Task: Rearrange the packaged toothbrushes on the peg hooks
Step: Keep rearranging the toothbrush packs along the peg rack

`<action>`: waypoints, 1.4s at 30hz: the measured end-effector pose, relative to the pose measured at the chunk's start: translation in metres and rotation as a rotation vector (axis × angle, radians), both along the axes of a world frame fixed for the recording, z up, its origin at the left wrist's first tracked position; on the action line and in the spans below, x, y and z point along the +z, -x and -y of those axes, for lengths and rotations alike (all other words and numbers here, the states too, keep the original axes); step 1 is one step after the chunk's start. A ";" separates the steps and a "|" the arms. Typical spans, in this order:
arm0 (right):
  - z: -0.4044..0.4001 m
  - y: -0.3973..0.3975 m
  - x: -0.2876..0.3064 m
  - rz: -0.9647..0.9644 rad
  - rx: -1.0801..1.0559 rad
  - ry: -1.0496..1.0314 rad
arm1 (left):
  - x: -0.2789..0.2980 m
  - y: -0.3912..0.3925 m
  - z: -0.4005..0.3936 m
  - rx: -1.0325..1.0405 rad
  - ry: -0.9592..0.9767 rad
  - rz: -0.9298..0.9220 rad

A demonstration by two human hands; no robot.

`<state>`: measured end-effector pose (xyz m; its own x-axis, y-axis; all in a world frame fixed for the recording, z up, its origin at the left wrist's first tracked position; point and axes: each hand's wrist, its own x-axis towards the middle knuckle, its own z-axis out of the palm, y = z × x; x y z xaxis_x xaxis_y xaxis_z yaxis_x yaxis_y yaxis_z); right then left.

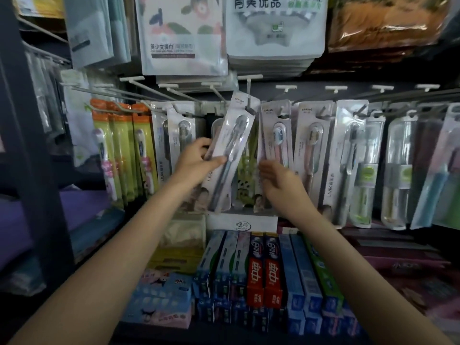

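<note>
Toothbrushes in clear blister packs hang in a row across the middle of the frame, each pack on a peg hook [251,109] of the dark display wall. The left hand [199,160] grips one grey toothbrush pack [230,150] at centre frame, thumb laid across its front and fingers curled behind it. That pack is tilted, its top leaning to the right, and its hang hole sits at the tip of the hook; whether the hook passes through it cannot be told. The right hand [276,180] is just right of it, fingers straight and loose, holding nothing, its fingertips near the lower part of a pink toothbrush pack [275,138] that hangs upright. Right of that hang another pink pack [312,140] and a dark-bristled pack [348,155]. At the left of the frame hang orange-and-green children's toothbrush packs [117,150]. Packaged towels [184,36] fill the upper part of the frame. Along the bottom centre, toothpaste boxes [263,270] lie side by side on a shelf, the red ones between blue ones, with a green box further right.
</note>
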<state>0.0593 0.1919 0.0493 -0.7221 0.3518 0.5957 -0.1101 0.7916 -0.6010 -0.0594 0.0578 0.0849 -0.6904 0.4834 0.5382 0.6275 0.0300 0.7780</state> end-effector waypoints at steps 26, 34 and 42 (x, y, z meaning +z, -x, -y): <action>0.014 0.024 -0.017 -0.010 0.235 0.619 | 0.017 0.000 0.030 -0.029 0.078 0.109; 0.009 0.015 -0.020 -0.002 0.255 0.715 | 0.014 -0.005 0.026 -0.008 0.054 0.105; 0.017 0.012 -0.021 0.031 0.406 0.805 | 0.013 -0.009 0.032 -0.068 0.094 0.165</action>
